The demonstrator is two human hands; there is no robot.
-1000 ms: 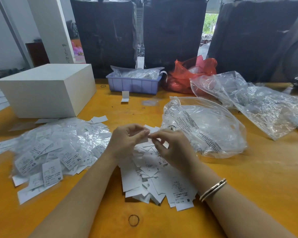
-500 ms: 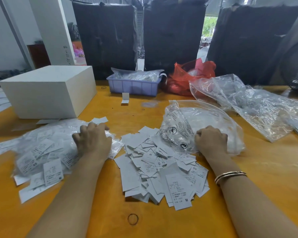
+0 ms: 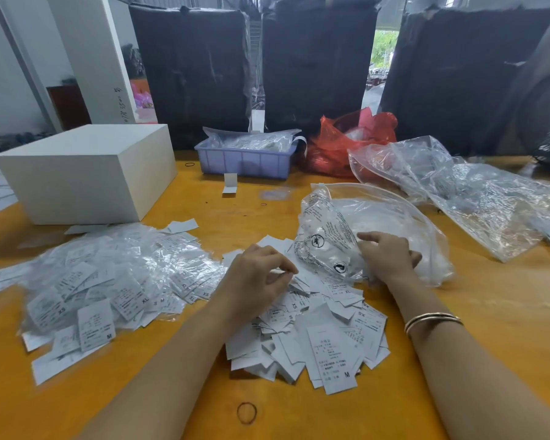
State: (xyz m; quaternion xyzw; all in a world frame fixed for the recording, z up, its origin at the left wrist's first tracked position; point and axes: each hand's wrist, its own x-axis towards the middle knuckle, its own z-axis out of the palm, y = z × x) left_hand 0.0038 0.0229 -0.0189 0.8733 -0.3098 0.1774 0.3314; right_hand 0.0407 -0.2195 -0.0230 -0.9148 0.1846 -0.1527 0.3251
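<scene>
A heap of loose white paper size labels point(image 3: 324, 344) lies in the middle of the orange table point(image 3: 496, 319). My left hand point(image 3: 258, 281) is over the heap's far edge, thumb and forefinger pinching one paper label. To the left spreads a pile of labels sealed in small clear bags point(image 3: 108, 281). On the right lies a printed clear plastic bag point(image 3: 378, 217) with small clear bags inside. My right hand point(image 3: 388, 255) rests on this bag with fingers spread. A bangle is on that wrist.
A white box point(image 3: 86, 173) stands at the back left, a purple bin point(image 3: 245, 160) with plastic packets behind the centre, a red plastic bag point(image 3: 346, 141) beside it. Crumpled clear plastic sheeting point(image 3: 464, 192) covers the right. A rubber band point(image 3: 246, 412) lies near the front edge.
My left hand left the bagged pile on the left and came to the middle heap, pinching a label. My right hand stayed at the clear bag and its fingers uncurled.
</scene>
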